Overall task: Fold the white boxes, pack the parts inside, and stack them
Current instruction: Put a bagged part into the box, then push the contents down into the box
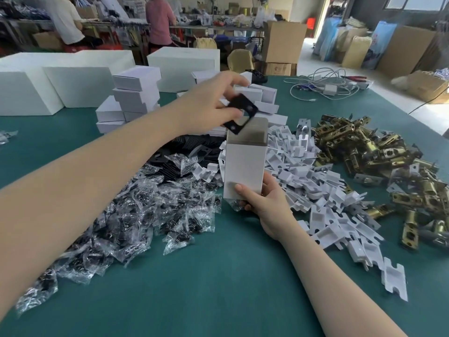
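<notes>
Gripping the upright white box near its bottom above the green table, the right hand steadies it, while the left hand pinches a black plate at the box's open top.

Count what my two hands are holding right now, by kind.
White box, upright and open at the top, gripped at its base by the right hand: 1
Black plate, pinched by the left hand over the opening: 1
Total: 2
</notes>
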A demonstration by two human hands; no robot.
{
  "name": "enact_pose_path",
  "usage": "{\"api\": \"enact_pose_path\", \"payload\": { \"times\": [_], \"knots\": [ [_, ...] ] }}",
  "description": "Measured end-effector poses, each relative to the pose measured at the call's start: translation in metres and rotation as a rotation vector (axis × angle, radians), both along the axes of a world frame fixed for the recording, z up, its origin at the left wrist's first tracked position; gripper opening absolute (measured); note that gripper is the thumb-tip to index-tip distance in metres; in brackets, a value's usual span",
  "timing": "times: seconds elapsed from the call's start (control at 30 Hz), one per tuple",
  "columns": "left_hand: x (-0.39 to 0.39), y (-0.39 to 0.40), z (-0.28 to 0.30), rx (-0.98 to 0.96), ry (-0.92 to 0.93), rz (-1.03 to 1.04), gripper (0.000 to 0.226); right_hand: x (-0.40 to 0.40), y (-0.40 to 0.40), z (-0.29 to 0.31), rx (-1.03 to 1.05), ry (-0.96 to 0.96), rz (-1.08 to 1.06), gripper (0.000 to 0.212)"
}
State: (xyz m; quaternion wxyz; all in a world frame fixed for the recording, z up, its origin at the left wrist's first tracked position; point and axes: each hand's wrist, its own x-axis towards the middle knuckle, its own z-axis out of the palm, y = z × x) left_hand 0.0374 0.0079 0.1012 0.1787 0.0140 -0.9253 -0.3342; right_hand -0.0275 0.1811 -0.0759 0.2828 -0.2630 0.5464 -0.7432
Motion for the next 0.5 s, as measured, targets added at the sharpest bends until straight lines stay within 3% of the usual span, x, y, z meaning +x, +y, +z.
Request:
{"api": "enact_pose_path", "payload": {
  "times": [0.23, 0.5],
  "knots": [
    [-0.01, 0.026, 0.008, -0.277, -0.153, -0.151, 0.025, 0.002, 0.002, 0.003, -0.008, 0.02, 0.002, 0.043],
    [-0.016, 0.021, 0.001, -0.247, -0.299, -0.151, 0.022, 0.002, 0.0, 0.003, -0.017, 0.011, -0.003, 0.044]
  ]
}}
